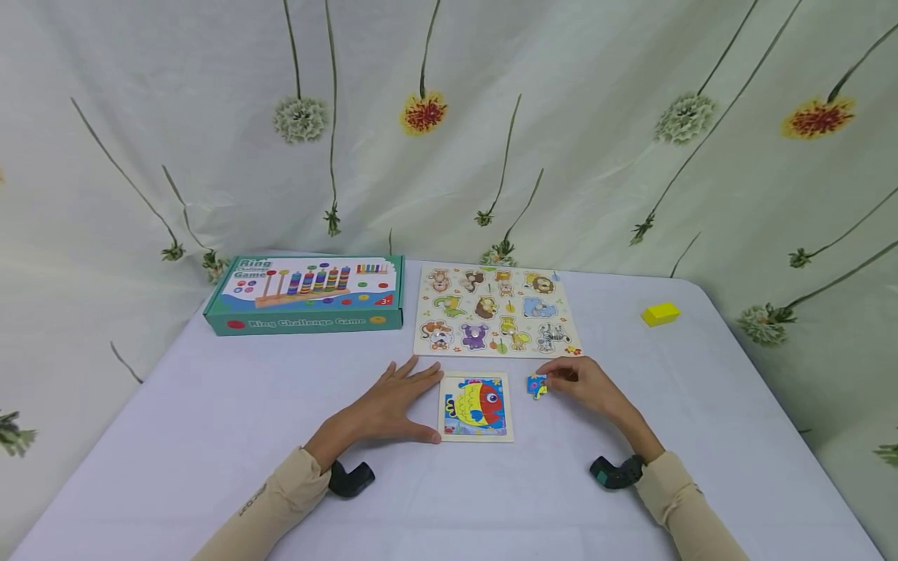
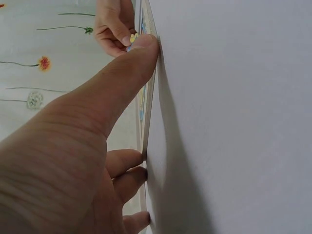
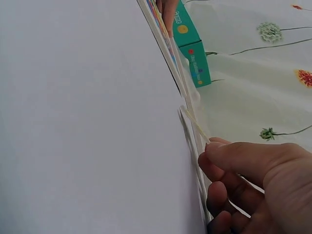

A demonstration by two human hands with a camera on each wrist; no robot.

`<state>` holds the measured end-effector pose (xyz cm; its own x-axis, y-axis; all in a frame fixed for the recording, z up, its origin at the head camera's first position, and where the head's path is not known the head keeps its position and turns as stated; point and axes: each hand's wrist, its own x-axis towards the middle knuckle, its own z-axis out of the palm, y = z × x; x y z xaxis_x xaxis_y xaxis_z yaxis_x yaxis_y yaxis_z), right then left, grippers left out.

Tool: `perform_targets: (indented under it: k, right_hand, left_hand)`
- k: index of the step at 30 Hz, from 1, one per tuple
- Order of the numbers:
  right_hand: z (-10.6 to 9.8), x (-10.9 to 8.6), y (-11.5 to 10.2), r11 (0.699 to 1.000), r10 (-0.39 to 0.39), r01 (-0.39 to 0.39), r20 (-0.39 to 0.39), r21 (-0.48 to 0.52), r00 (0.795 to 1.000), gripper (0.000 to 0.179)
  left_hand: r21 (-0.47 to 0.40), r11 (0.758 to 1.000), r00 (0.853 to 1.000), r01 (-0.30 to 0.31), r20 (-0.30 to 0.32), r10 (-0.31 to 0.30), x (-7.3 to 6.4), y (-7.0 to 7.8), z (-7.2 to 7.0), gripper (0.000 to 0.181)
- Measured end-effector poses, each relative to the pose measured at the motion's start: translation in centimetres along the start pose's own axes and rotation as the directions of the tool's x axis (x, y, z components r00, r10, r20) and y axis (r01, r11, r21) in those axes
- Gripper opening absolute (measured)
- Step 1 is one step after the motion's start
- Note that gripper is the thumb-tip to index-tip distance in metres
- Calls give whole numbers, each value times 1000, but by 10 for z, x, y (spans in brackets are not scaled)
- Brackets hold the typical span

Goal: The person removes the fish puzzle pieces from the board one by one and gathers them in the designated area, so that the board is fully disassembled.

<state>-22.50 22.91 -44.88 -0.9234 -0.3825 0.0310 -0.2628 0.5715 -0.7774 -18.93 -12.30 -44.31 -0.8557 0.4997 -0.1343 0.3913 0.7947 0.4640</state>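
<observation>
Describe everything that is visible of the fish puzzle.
The fish puzzle is a squarish board with a pale, wooden-looking frame. Its picture shows a yellow fish with a red head on blue; whether any piece is missing is unclear. It lies flat on the white table, in front of the animal board; the left hand touches its left side with thumb and finger.

A pale, whitish table (image 1: 231,405) spreads across the lower part of the head view, its upper-right corner rounded. Near its far edge, left of centre, lies a green Ring Challenge Game box (image 1: 302,292). Just right of that, at upper centre, an animal puzzle board (image 1: 466,319) lies flat. Below the board, near centre, lies a fish puzzle (image 1: 480,405) with a pale frame (image 1: 510,421). A yellow block (image 1: 661,314) sits well apart, toward the right.
</observation>
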Motion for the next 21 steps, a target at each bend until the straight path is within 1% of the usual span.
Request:
perform_targets:
  k: [5, 9, 16, 21]
  right_hand:
    - [2, 1, -1, 999, 1, -1, -4, -43, 1000, 17]
    - [3, 0, -2, 999, -4, 3, -1, -41, 1000, 16]
    - [3, -1, -4, 998, -23, 23, 1, -59, 1000, 16]
    - [4, 0, -5, 998, 4, -4, -6, -63, 1000, 17]
  left_hand:
    - [-5, 1000, 1000, -5, -4, 5, 0, 0, 0, 101]
    - [-19, 1000, 1000, -9, -4, 9, -1, 0, 0, 101]
    - [-10, 1000, 1000, -11, -8, 11, -1, 0, 0, 100]
    - [-5, 1000, 1000, -9, -9, 9, -1, 0, 0, 100]
